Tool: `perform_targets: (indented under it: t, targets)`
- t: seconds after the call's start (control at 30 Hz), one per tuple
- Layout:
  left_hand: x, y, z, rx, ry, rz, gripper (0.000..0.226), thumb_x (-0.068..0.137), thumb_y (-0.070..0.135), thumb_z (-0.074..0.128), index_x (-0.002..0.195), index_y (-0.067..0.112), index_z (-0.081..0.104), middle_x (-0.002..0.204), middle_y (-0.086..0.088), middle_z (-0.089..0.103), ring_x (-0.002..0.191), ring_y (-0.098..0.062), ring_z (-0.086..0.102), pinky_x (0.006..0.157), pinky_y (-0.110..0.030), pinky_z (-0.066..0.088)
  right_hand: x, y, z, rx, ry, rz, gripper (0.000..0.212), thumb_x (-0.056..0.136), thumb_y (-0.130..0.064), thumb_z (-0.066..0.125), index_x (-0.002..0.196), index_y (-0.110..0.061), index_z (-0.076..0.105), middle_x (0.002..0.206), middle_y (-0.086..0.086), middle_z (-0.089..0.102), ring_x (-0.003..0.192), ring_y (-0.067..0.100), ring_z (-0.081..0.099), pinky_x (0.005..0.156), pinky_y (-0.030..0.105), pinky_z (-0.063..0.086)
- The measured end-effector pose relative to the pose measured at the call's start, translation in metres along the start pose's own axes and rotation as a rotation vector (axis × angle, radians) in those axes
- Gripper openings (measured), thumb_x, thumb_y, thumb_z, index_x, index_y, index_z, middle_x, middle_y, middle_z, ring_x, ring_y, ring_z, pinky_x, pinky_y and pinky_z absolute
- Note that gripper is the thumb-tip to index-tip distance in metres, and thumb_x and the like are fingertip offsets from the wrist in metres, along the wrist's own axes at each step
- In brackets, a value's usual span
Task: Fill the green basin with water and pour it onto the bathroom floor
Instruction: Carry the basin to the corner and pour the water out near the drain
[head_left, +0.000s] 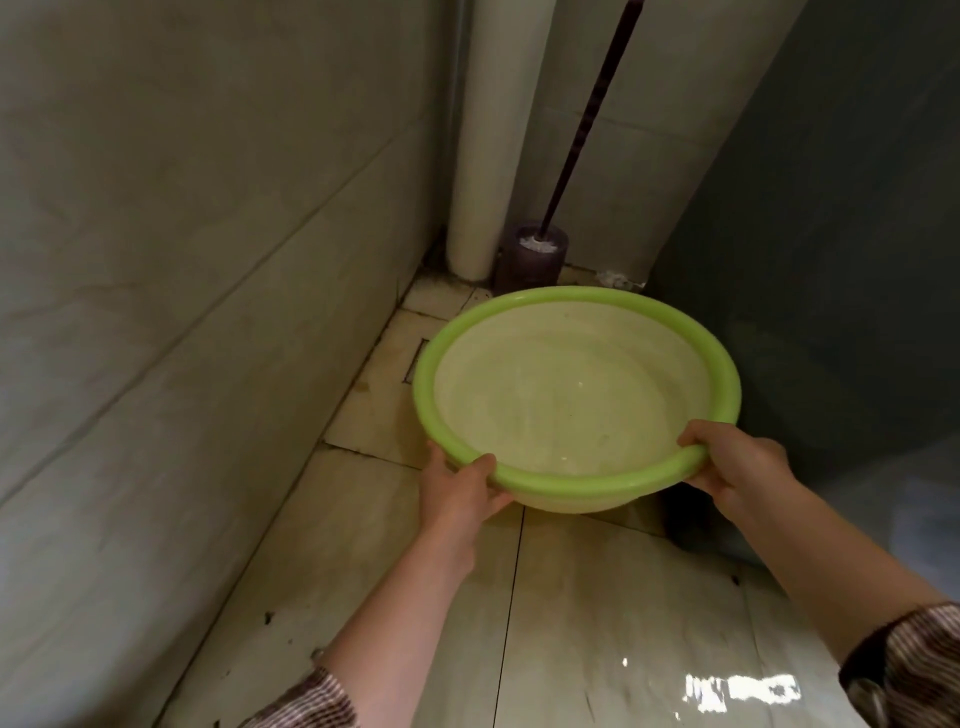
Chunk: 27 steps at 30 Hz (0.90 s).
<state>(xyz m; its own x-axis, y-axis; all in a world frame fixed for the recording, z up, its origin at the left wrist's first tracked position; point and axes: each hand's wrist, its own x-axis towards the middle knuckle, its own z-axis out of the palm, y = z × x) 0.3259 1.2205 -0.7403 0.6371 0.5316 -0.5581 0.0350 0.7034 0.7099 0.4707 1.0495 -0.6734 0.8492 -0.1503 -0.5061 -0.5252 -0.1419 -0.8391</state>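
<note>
The green basin (576, 312) is round, with a bright green rim and a pale inside. I hold it above the tiled bathroom floor (597, 597), roughly level. Clear water lies in its bottom, with small glints on the surface. My left hand (457, 493) grips the near left rim, thumb on top and fingers underneath. My right hand (737, 467) grips the near right rim the same way. Both forearms reach in from the bottom of the view, with striped sleeves pushed up.
A tiled wall (182, 312) runs along the left. In the far corner stands a white pipe (483, 156) and a dark brush holder (530, 257) with a long dark handle. A grey partition (831, 234) closes the right. A floor drain (418, 358) lies beside the basin. Wet floor glints near me.
</note>
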Motion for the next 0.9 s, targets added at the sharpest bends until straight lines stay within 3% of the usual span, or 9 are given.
perform_targets:
  t: [0.23,0.4,0.57,0.73,0.9]
  targets:
    - [0.002,0.001,-0.001,-0.024,-0.028,-0.019,0.053,0.088,-0.003,0.054,0.136,0.017,0.045,0.120,-0.010,0.063,0.084,-0.017,0.067,0.059,-0.026,0.059,-0.004,-0.005,0.002,-0.003,0.031,-0.037,0.029,0.074,0.007,0.064,0.099,-0.001,0.052,0.086,0.011,0.054,0.080,0.029,0.060,0.073,0.043,0.055]
    - [0.005,0.001,0.000,-0.033,-0.034,-0.038,0.046,0.088,-0.002,0.055,0.131,0.015,0.050,0.117,-0.011,0.065,0.083,-0.019,0.067,0.059,-0.027,0.059,-0.007,-0.012,0.002,-0.027,0.062,-0.070,0.020,0.072,0.007,0.065,0.082,-0.004,0.051,0.084,0.010,0.054,0.072,0.026,0.059,0.067,0.041,0.054]
    - [0.006,0.001,0.002,-0.034,-0.048,-0.060,0.040,0.088,-0.001,0.055,0.126,0.014,0.053,0.114,-0.011,0.065,0.092,-0.025,0.067,0.062,-0.029,0.059,-0.010,-0.021,0.002,-0.056,0.073,-0.090,0.031,0.071,0.005,0.068,0.096,-0.004,0.051,0.087,0.010,0.054,0.080,0.028,0.060,0.074,0.043,0.058]
    - [0.007,0.000,0.005,-0.053,-0.052,-0.075,0.036,0.089,-0.002,0.054,0.121,0.013,0.055,0.115,-0.012,0.065,0.102,-0.031,0.065,0.069,-0.033,0.058,-0.011,-0.028,0.002,-0.070,0.074,-0.102,0.030,0.071,0.005,0.068,0.095,-0.005,0.052,0.088,0.010,0.055,0.082,0.029,0.060,0.073,0.043,0.058]
    - [0.008,-0.001,0.005,-0.062,-0.053,-0.072,0.035,0.089,-0.002,0.054,0.121,0.012,0.055,0.116,-0.013,0.065,0.101,-0.030,0.065,0.071,-0.034,0.057,-0.012,-0.030,0.002,-0.088,0.080,-0.101,0.035,0.072,0.005,0.069,0.101,-0.005,0.052,0.102,0.014,0.056,0.090,0.031,0.061,0.076,0.045,0.058]
